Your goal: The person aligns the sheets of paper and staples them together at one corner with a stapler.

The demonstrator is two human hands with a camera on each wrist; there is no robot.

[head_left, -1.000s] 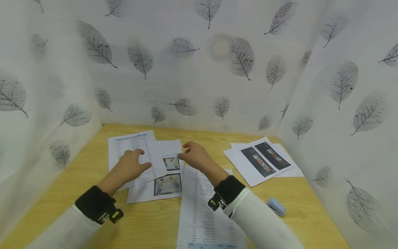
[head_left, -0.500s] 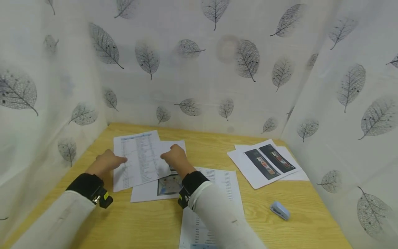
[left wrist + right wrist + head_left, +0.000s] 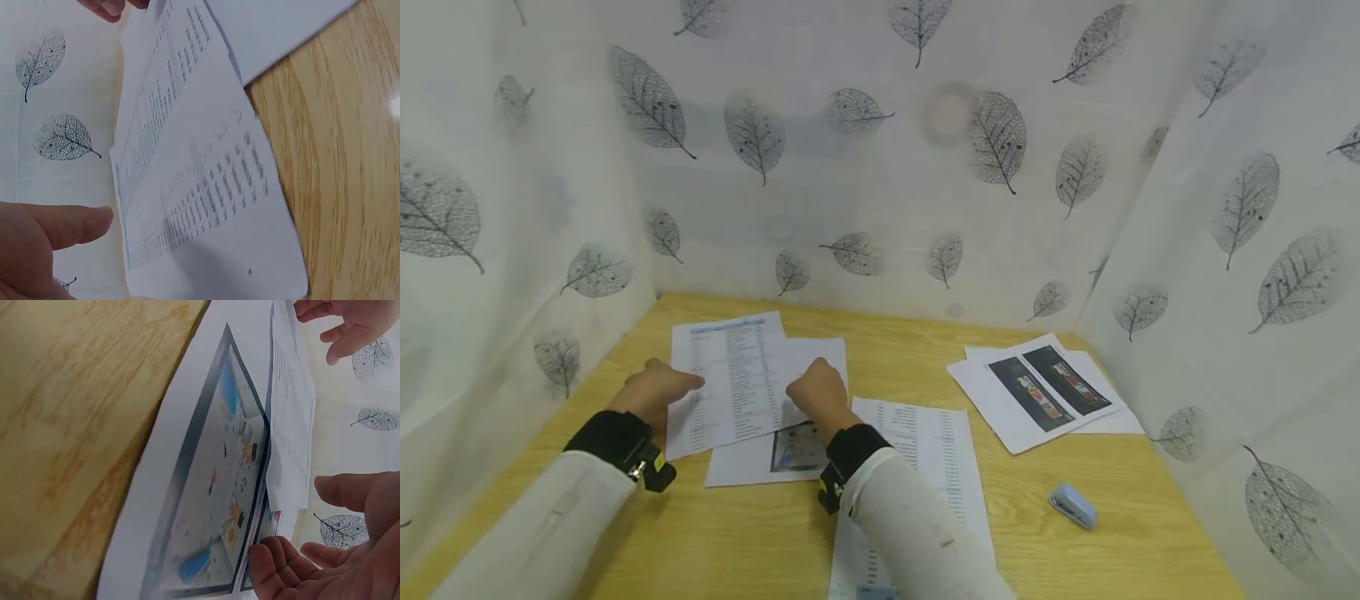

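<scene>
A wooden tabletop (image 3: 760,542) carries several papers. Towards its far left corner lies a printed list (image 3: 730,375), its long axis running roughly from the far edge to the front, overlapping a photo sheet (image 3: 801,450). A second list (image 3: 917,450) reaches down the middle towards the front edge; a paper pile (image 3: 1037,396) sits near the far right corner.

The far-left list lies between two bare hands. The left hand (image 3: 658,390) is nearer, its thumb overlapping the list's left edge from the head view. The right hand (image 3: 820,392) is just beside the right edge, over the photo sheet. Both have thumb and fingers apart, the right's fingers loosely bent; neither visibly grips anything. Fingertip contact is unclear.

Smallest, a blue stapler (image 3: 1072,506) rests towards the right edge.
</scene>
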